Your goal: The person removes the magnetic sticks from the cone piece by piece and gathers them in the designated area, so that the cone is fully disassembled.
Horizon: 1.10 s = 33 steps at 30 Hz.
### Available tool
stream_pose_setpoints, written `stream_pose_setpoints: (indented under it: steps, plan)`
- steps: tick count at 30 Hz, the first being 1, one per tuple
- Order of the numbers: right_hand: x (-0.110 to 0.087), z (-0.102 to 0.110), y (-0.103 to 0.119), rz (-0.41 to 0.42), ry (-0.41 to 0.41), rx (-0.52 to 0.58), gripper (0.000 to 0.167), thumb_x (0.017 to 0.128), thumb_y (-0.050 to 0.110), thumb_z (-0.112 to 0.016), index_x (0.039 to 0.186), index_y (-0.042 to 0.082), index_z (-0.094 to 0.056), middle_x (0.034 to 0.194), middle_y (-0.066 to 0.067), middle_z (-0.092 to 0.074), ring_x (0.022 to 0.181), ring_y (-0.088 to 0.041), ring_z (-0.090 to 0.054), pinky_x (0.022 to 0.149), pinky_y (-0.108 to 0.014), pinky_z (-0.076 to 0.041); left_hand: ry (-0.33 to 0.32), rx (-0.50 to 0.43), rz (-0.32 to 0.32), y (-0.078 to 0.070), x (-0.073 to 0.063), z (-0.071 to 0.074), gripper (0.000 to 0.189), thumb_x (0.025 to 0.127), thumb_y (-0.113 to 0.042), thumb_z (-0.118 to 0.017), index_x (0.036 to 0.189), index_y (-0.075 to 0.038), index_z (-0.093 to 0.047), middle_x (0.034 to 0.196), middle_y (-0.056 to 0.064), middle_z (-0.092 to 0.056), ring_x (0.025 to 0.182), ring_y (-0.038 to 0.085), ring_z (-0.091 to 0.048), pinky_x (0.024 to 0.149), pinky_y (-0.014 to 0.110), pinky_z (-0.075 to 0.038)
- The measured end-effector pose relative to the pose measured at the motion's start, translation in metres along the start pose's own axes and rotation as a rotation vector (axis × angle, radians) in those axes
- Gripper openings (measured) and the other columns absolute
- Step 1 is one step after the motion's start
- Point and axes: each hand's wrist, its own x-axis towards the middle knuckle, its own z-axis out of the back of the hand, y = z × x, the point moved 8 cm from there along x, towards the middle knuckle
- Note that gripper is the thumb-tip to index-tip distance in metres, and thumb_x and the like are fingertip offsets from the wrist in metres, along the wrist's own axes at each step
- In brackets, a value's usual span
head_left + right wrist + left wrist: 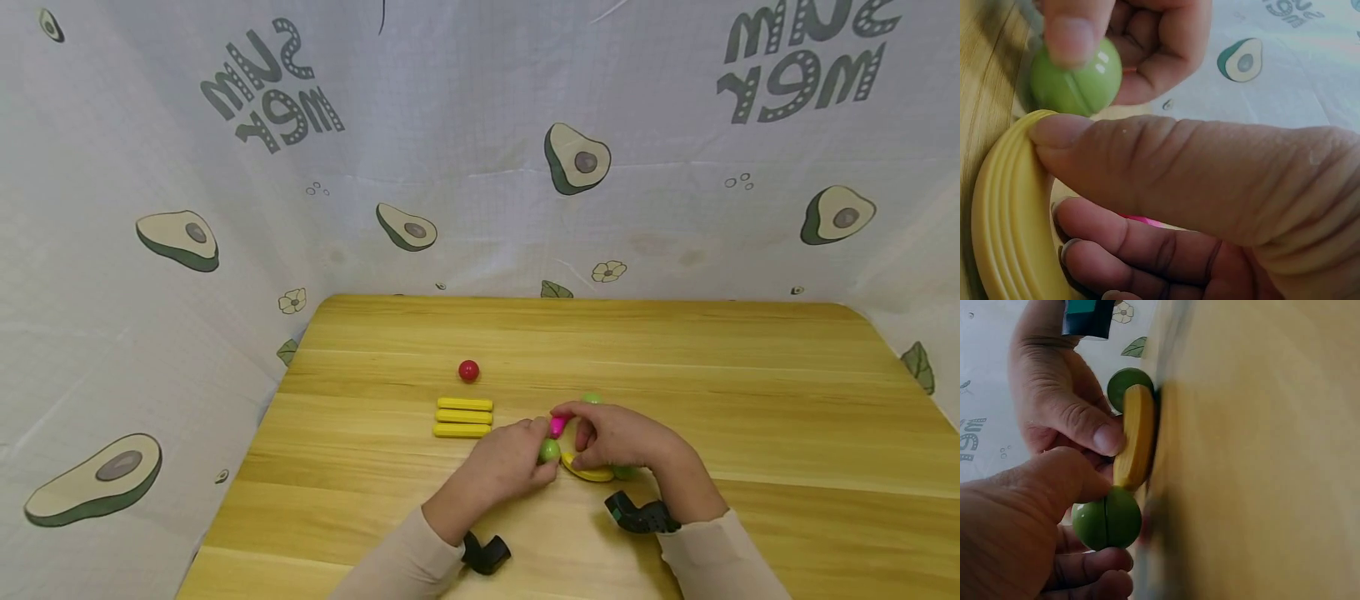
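My left hand (510, 462) holds a shiny green ball (1107, 519) with a groove round it, thumb on one side and fingertips on the other. Beside it, my right hand (626, 435) has its thumb on a yellow banana-shaped piece (1007, 212) with ridges along its curve. Its other fingers are bent behind the thumb. One end of the yellow piece lies right at the green ball. A small bright pink piece (557, 427) shows between the hands, under my right index fingertip. Another green round piece (1129, 386) is at the yellow piece's other end.
A further green round piece (592, 398) peeks out behind my right hand. Three yellow sticks (463, 417) lie in parallel left of the hands, with a red ball (468, 371) behind them. All rest on a wooden table (675, 350) before a printed white curtain (480, 150).
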Motion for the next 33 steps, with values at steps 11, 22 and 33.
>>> stream_pose_setpoints:
  steps: [11, 22, 33]
  plan:
    - [0.003, 0.000, -0.001, -0.004, 0.000, -0.001, 0.065, 0.080, 0.012, -0.085, 0.139, 0.014, -0.057, 0.089, -0.001, -0.063, 0.076, -0.017, -0.056, 0.064, -0.029, -0.048, -0.126, -0.349, 0.186, 0.072, -0.015, 0.060, 0.036, 0.102, -0.038, -0.061, 0.124, -0.010, -0.059, 0.099, 0.002, -0.071, 0.072, 0.007, -0.060, 0.064, 0.025, -0.051]
    - [0.002, 0.000, -0.003, -0.037, -0.017, 0.002, 0.062, 0.081, 0.011, -0.085, 0.136, 0.017, -0.059, 0.089, -0.001, -0.062, 0.075, -0.018, -0.055, 0.061, -0.028, -0.047, -0.411, -0.393, 0.469, 0.165, -0.035, 0.078, 0.043, 0.101, -0.040, -0.064, 0.131, -0.010, -0.059, 0.122, 0.011, -0.067, 0.093, 0.024, -0.066, 0.078, 0.040, -0.055]
    - [0.000, -0.001, 0.001, 0.005, -0.002, 0.016, 0.062, 0.081, 0.011, -0.084, 0.137, 0.013, -0.058, 0.089, -0.002, -0.062, 0.074, -0.016, -0.054, 0.061, -0.027, -0.047, -0.422, -0.242, 0.528, 0.171, -0.033, 0.062, 0.042, 0.097, -0.030, -0.071, 0.132, -0.009, -0.065, 0.121, 0.012, -0.067, 0.099, 0.028, -0.068, 0.088, 0.045, -0.057]
